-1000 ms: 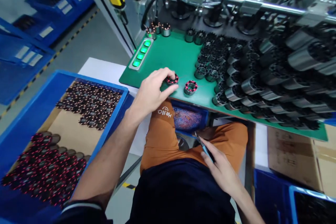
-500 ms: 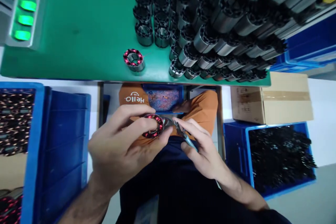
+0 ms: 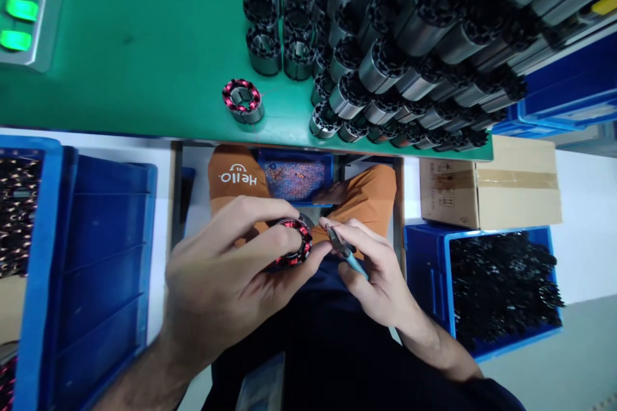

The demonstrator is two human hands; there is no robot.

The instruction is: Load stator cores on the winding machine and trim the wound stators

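My left hand (image 3: 231, 257) is wrapped round a ring-shaped motor stator (image 3: 304, 245) with red windings, one finger lying over its centre. Just to the right, my right hand (image 3: 373, 263) grips pliers with light-blue handles (image 3: 354, 263); their jaws are beside the stator, and whether they touch it cannot be made out. A second stator with red windings (image 3: 243, 101) stands upright on the green table (image 3: 144, 77), near its front edge.
Many bare metal stators (image 3: 378, 67) are stacked on the table's right side. Blue bins (image 3: 103, 257) stand at left; a cardboard box (image 3: 515, 183) and a blue bin of black parts (image 3: 504, 289) are at right. A blue tray (image 3: 296, 176) lies below the table.
My left hand and its stator have moved slightly right, and the stator is turned a little. The pliers have shifted slightly right and down, with their jaws now apart from the spot they covered on the stator.
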